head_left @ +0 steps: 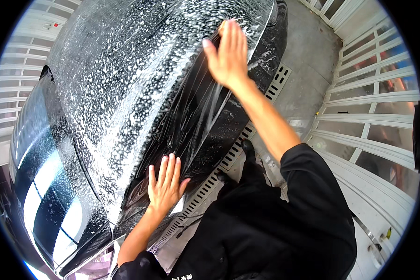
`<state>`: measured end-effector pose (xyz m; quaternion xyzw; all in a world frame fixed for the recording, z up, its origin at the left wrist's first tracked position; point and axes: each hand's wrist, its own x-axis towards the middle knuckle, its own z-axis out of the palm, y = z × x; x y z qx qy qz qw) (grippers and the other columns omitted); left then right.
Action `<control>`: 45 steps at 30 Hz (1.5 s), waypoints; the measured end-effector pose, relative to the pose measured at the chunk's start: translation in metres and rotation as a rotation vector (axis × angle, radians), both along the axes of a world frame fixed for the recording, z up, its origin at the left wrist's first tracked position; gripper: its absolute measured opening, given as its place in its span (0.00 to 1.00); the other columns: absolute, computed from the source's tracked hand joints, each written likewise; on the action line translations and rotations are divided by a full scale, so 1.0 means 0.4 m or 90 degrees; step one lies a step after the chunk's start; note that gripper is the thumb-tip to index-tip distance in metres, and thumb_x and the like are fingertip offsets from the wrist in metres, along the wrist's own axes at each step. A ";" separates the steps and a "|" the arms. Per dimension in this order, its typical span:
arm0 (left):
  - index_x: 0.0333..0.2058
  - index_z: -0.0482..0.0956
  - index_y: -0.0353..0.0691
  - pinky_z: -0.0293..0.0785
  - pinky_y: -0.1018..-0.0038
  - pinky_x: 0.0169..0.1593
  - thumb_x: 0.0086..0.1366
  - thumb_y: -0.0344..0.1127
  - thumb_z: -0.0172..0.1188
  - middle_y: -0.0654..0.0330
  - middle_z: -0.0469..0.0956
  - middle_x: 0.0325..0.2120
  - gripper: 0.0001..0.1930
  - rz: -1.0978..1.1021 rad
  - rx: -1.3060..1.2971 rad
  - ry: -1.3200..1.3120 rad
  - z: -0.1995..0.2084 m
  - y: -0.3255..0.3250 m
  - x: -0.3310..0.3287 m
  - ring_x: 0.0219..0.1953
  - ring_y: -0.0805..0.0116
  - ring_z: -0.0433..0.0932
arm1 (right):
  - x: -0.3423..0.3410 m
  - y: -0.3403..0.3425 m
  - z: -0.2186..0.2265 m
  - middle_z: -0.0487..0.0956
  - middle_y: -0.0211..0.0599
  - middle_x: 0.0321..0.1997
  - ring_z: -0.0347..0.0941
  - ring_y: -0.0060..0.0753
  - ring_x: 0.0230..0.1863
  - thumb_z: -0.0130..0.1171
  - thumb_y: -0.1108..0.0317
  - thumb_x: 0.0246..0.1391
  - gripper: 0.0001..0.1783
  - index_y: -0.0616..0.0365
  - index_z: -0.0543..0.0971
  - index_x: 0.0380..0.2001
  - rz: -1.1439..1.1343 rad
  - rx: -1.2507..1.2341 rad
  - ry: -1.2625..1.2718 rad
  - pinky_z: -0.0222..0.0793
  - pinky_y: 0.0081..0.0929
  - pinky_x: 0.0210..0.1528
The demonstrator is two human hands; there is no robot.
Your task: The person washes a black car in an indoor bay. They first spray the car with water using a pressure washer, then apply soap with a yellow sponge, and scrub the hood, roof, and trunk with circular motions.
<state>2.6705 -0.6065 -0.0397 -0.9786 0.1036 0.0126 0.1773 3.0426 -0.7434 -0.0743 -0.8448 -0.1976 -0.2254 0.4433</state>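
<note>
A dark car (126,70) stands in front of me, its panel spotted with white foam. My right hand (229,56) lies flat on the panel near its far right edge, fingers stretched out and side by side, thumb apart. A small patch of orange shows at its fingertips; I cannot make out what it is. My left hand (165,182) rests flat on the lower, nearer part of the same side, with the fingers spread. Between the hands runs a glossy dark strip (191,105) with little foam and thin streaks across it.
A slotted drain grate (210,184) runs along the floor beside the car, next to my shoes (248,148). White slatted panels (373,102) stand at the right, and similar ones (14,84) at the left. The car's window glass (46,186) is at the lower left.
</note>
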 end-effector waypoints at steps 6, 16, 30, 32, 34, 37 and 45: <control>0.71 0.68 0.32 0.47 0.37 0.77 0.70 0.58 0.62 0.45 0.63 0.74 0.41 -0.018 -0.016 0.051 -0.015 -0.021 0.058 0.79 0.49 0.57 | -0.250 -0.013 0.002 0.48 0.51 0.85 0.34 0.55 0.86 0.28 0.22 0.69 0.52 0.51 0.57 0.79 0.497 -0.259 -0.028 0.23 0.50 0.86; 0.71 0.68 0.33 0.48 0.38 0.77 0.70 0.58 0.63 0.48 0.64 0.74 0.42 -0.042 -0.040 0.062 -0.026 -0.086 0.225 0.78 0.51 0.59 | -0.169 -0.113 -0.091 0.57 0.60 0.80 0.50 0.57 0.82 0.27 0.25 0.71 0.53 0.65 0.65 0.72 0.322 -0.262 -0.006 0.41 0.56 0.82; 0.70 0.71 0.39 0.51 0.41 0.77 0.71 0.58 0.61 0.54 0.66 0.74 0.38 -0.021 -0.013 0.055 -0.029 -0.098 0.221 0.78 0.58 0.60 | 0.008 -0.122 -0.045 0.48 0.66 0.83 0.41 0.63 0.84 0.16 0.16 0.63 0.65 0.70 0.56 0.75 0.264 -0.193 -0.023 0.30 0.57 0.85; 0.70 0.70 0.35 0.52 0.39 0.77 0.70 0.58 0.63 0.51 0.66 0.74 0.40 -0.051 -0.031 0.031 -0.026 -0.102 0.242 0.78 0.53 0.60 | 0.286 -0.107 -0.089 0.62 0.66 0.74 0.51 0.62 0.79 0.27 0.17 0.65 0.63 0.74 0.60 0.70 -0.010 -0.106 -0.040 0.41 0.57 0.82; 0.71 0.69 0.35 0.52 0.40 0.77 0.69 0.58 0.63 0.53 0.65 0.74 0.40 -0.060 -0.034 0.020 -0.029 -0.107 0.257 0.78 0.55 0.59 | 0.391 -0.116 -0.080 0.57 0.66 0.78 0.47 0.65 0.81 0.36 0.22 0.68 0.60 0.75 0.52 0.75 -0.059 -0.045 -0.002 0.38 0.60 0.83; 0.71 0.69 0.35 0.51 0.41 0.78 0.69 0.58 0.63 0.53 0.64 0.75 0.41 -0.029 -0.023 0.031 -0.015 -0.106 0.243 0.78 0.55 0.59 | 0.046 -0.029 -0.024 0.56 0.65 0.80 0.45 0.63 0.83 0.36 0.22 0.67 0.59 0.72 0.56 0.75 0.156 -0.137 0.048 0.35 0.60 0.84; 0.72 0.65 0.32 0.44 0.39 0.78 0.71 0.61 0.59 0.44 0.61 0.75 0.44 0.076 -0.057 -0.053 -0.038 -0.122 0.257 0.79 0.47 0.55 | 0.363 -0.183 -0.003 0.70 0.58 0.61 0.66 0.58 0.65 0.25 0.17 0.64 0.58 0.70 0.70 0.56 0.111 -0.141 0.133 0.55 0.58 0.72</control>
